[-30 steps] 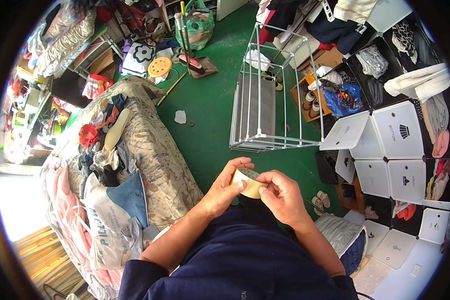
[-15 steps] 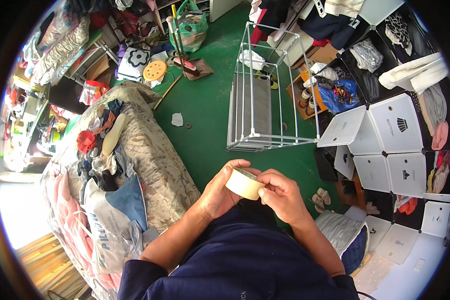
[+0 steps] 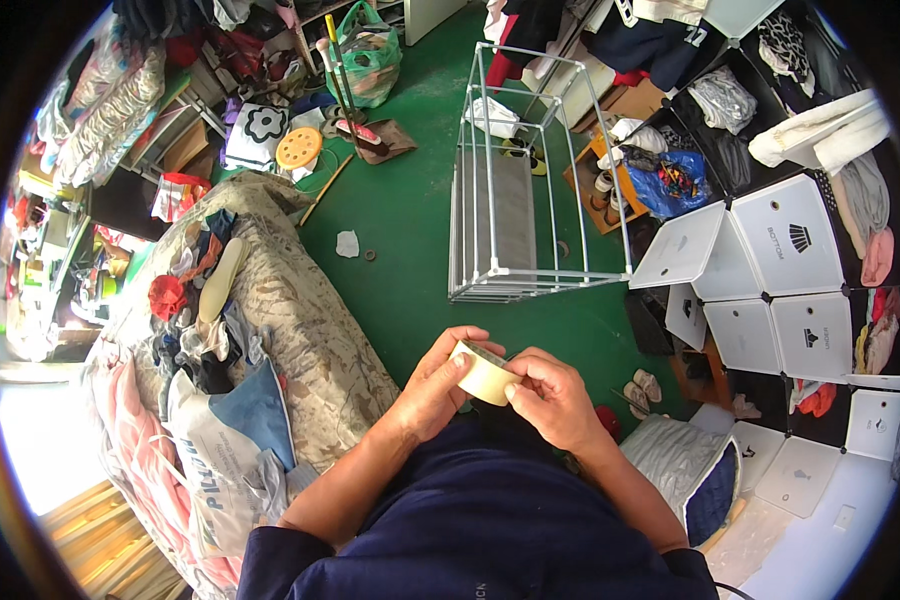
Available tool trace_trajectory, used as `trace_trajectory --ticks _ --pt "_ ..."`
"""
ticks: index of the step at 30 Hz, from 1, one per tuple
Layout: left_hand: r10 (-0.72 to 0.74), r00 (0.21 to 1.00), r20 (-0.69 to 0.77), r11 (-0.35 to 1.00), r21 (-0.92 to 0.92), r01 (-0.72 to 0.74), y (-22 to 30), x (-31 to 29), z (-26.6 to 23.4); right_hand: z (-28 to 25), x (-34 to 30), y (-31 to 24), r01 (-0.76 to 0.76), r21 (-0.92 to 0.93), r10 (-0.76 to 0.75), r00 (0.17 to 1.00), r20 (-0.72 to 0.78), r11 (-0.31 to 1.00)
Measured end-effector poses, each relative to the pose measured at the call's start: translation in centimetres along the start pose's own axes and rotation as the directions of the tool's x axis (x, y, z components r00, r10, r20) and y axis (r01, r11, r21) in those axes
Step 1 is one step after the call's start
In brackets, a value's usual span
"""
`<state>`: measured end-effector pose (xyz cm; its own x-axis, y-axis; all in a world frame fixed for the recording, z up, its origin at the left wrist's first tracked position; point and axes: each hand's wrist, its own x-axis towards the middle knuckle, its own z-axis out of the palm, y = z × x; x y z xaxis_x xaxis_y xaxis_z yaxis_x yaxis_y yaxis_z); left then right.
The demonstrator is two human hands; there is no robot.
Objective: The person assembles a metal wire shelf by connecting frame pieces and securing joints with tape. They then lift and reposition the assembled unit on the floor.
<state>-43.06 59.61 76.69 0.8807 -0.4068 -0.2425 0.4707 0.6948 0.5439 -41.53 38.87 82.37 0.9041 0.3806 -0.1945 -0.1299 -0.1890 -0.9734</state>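
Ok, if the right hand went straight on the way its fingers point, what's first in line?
The pale yellow tape roll, which the right hand seems to be touching; the left hand looks next beyond it, though depth is unclear.

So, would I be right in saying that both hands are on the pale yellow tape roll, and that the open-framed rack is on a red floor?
Not quite: the floor is green, not red, as the head view shows. The left hand and right hand are indeed both on the tape roll, and the rack is on that floor.
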Motion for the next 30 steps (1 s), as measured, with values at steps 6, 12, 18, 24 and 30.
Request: trace_trajectory --ticks 6,12,18,24,30 --pt "-0.078 0.997 0.006 0.984 -0.160 0.078 0.3 0.1 0.6 -0.1 0.0 0.8 -0.007 0.095 0.008 1.000 -0.004 0.995" --pt "0.099 0.995 -0.025 0.889 0.451 -0.077 0.1 0.3 0.2 0.3 -0.1 1.1 -0.035 -0.123 0.030 0.999 -0.046 0.992" --pt "0.034 0.998 -0.058 0.986 0.165 -0.024 -0.4 0.3 -0.5 0.3 0.0 1.1 -0.049 -0.041 0.048 0.999 -0.021 0.998" --pt "-0.100 0.994 0.043 0.962 -0.251 0.108 0.2 0.6 0.0 0.1 0.3 1.0 -0.034 0.178 0.032 0.999 0.012 0.984" --pt "0.036 0.999 -0.038 0.966 0.259 -0.025 -0.2 0.8 -0.4 -0.6 0.3 -0.1 -0.095 -0.047 0.096 0.995 0.024 0.994"
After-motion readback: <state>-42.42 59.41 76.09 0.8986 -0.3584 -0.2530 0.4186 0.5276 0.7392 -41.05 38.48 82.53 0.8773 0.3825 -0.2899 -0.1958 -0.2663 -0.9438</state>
